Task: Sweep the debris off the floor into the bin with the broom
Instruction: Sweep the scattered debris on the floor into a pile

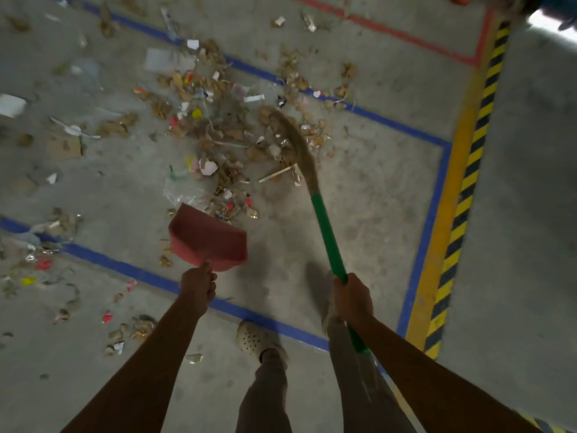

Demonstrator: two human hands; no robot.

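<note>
My right hand grips the green handle of a broom. Its straw head curves forward into a pile of debris: dry leaves, paper scraps and bits of coloured plastic on the concrete floor. My left hand holds a red dustpan by its handle, the pan's mouth facing the near edge of the pile and raised or just touching the floor. No bin is in view.
Blue tape lines cross the floor; a yellow and black hazard stripe runs along the right. More litter lies scattered at left. My feet, one in a perforated clog, stand just behind the near blue line.
</note>
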